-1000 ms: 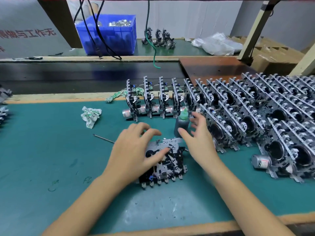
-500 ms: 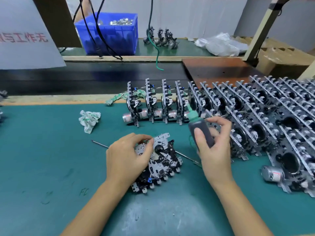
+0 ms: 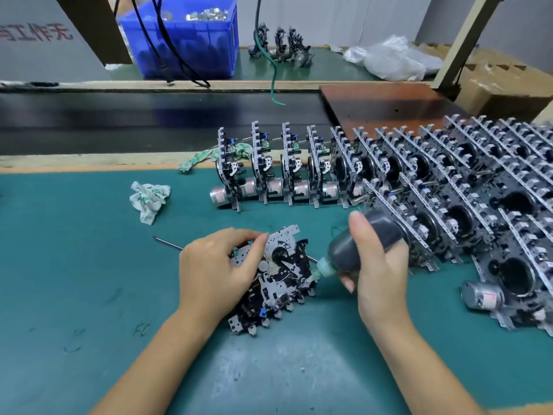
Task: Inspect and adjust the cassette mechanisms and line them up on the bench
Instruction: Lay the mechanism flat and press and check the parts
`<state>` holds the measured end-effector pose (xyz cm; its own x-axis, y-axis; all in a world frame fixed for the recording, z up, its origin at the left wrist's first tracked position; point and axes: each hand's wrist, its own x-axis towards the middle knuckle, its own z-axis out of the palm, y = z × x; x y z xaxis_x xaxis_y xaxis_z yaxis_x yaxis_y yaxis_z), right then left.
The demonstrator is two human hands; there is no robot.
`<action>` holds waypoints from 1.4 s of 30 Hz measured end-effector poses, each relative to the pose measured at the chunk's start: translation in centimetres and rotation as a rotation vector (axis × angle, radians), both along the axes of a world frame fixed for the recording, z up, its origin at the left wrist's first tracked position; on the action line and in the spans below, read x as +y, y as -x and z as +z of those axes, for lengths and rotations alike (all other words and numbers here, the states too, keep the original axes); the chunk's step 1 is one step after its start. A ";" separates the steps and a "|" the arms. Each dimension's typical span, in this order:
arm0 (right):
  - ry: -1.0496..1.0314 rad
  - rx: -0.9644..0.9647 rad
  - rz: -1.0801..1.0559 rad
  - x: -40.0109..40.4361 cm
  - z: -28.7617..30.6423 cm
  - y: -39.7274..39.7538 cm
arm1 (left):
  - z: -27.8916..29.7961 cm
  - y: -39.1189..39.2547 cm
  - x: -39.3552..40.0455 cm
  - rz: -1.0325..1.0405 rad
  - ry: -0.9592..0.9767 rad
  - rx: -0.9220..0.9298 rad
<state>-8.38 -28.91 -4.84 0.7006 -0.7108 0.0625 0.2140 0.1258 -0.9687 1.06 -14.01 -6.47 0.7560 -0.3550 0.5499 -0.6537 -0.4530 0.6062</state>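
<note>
One cassette mechanism (image 3: 275, 280) is lying flat on the green bench mat (image 3: 74, 265), the left hand (image 3: 215, 271) curling round its edge; the right hand (image 3: 380, 265) is gripping one dark bottle (image 3: 359, 247), nozzle tipped against it. Behind, rows of upright mechanisms (image 3: 389, 175) are standing, too many to count; one blue crate (image 3: 185, 37), two crumpled rags (image 3: 148, 199).

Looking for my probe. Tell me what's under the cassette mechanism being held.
A thin metal rod runs under the cassette mechanism, showing on both sides above the green mat. Its middle is covered.
</note>
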 end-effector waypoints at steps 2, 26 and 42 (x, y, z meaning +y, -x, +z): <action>0.088 0.021 0.000 0.2 -0.1 -0.1 | -0.1 0.0 0.0 -0.003 0.004 0.009; 0.214 0.115 0.033 0.7 -0.6 -0.4 | -0.1 -0.1 0.0 -0.032 0.010 0.052; 0.040 -0.046 -0.099 -1.9 -0.1 -0.6 | 0.0 0.0 0.0 -0.039 0.018 0.066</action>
<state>-7.73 -30.83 -4.93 0.6229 -0.7727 0.1225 0.2677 0.0634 -0.9614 1.04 -14.04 -6.48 0.7769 -0.3755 0.5054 -0.6286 -0.4170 0.6565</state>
